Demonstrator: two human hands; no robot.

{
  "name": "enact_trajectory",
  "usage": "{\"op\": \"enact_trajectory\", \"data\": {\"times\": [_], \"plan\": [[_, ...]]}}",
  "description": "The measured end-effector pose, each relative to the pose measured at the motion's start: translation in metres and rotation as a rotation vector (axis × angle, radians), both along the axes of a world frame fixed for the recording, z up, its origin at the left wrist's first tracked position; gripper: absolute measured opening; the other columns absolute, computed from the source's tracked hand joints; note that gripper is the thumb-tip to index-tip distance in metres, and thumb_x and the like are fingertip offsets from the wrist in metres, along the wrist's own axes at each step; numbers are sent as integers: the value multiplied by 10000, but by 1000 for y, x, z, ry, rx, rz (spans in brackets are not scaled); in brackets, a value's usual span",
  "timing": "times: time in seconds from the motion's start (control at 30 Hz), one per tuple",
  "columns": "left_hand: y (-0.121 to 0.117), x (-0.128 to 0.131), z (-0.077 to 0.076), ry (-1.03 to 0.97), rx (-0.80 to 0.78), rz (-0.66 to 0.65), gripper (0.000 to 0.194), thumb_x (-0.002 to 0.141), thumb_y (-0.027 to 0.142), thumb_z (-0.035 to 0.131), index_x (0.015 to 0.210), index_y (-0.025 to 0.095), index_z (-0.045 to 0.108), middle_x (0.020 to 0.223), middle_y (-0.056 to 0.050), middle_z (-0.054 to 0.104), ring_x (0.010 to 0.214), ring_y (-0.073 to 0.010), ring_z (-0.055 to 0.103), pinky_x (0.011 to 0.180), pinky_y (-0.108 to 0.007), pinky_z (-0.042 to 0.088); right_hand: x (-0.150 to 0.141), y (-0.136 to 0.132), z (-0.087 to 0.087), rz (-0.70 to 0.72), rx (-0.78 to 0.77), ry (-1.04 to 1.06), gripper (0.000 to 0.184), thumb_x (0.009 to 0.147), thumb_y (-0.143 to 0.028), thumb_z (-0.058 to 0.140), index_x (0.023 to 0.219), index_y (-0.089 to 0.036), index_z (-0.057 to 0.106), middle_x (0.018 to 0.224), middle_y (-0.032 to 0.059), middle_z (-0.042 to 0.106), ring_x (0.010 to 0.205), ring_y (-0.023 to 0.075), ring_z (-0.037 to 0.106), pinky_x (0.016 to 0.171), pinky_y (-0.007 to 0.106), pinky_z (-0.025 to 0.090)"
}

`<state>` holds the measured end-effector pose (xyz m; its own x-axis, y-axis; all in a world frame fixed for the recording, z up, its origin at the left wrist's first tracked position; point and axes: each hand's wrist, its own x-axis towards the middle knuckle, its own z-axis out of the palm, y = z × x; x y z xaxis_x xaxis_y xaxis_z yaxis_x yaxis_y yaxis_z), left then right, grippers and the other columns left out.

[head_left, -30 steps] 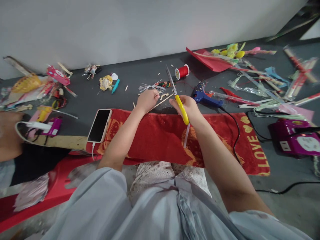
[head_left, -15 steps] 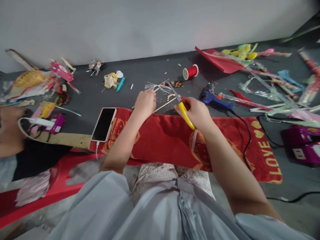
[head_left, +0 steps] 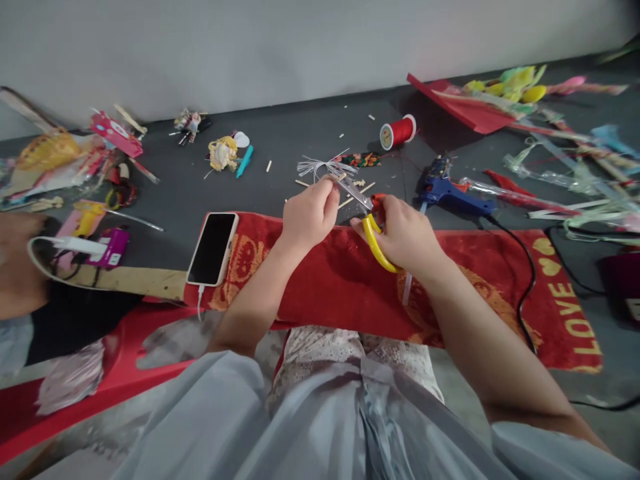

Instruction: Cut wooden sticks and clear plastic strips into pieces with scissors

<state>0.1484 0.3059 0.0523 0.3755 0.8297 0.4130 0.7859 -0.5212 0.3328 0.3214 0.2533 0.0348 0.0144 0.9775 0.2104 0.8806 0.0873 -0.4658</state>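
Observation:
My right hand (head_left: pixel 406 233) grips yellow-handled scissors (head_left: pixel 374 233), their blades pointing left toward my left hand. My left hand (head_left: pixel 310 215) is closed in a pinch on a small piece I cannot make out, right at the blade tips. Just beyond the fingers lies a silvery frayed ribbon bundle (head_left: pixel 323 165) on the dark table. Both hands hover over the far edge of a red towel (head_left: pixel 345 287) with gold print. A thin white strip hangs below my right hand.
A phone (head_left: pixel 213 248) lies at the towel's left end, charging. A blue glue gun (head_left: pixel 450 193) with a black cord, a red thread spool (head_left: pixel 397 133), a teal pen (head_left: pixel 245 161), and heaps of craft scraps lie left and right. Another person's hand (head_left: pixel 17 260) rests at far left.
The scissors swung down from pointing away to pointing left, blades now at my left hand's fingertips. My left hand drew back toward me. The view shifted left.

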Motion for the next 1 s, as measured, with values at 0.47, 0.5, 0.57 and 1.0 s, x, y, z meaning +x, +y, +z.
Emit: {"op": "enact_trajectory", "data": {"times": [0.47, 0.5, 0.57, 1.0], "plan": [[-2, 3, -3, 23, -79, -57, 400, 999, 386, 244, 1071, 204, 593, 835, -66, 683, 789, -186, 651, 692, -293, 444, -2, 1, 3, 23, -40, 35, 583, 829, -750, 333, 848, -196, 513, 783, 116, 620, 658, 228, 550, 599, 338, 355], [-2, 4, -5, 18, -83, -61, 413, 1001, 394, 234, 1079, 199, 590, 844, -68, 684, 793, -188, 653, 694, -294, 443, -2, 1, 3, 25, -37, 33, 587, 830, -748, 336, 860, -191, 519, 794, 120, 624, 668, 232, 556, 605, 341, 361], [-1, 5, -8, 13, -76, -70, 426, 1002, 396, 225, 1066, 192, 593, 859, -72, 689, 793, -185, 654, 691, -291, 442, -1, 1, 2, 34, -15, 28, 591, 833, -738, 348, 897, -179, 530, 831, 131, 636, 710, 247, 575, 632, 350, 381], [-3, 5, -10, -36, -45, -155, 503, 1003, 449, 172, 959, 205, 609, 849, -70, 677, 780, -167, 643, 705, -283, 457, 1, -1, 3, 74, 66, 37, 543, 842, -675, 408, 1017, -176, 532, 1011, 163, 646, 901, 288, 599, 777, 400, 443]]}}
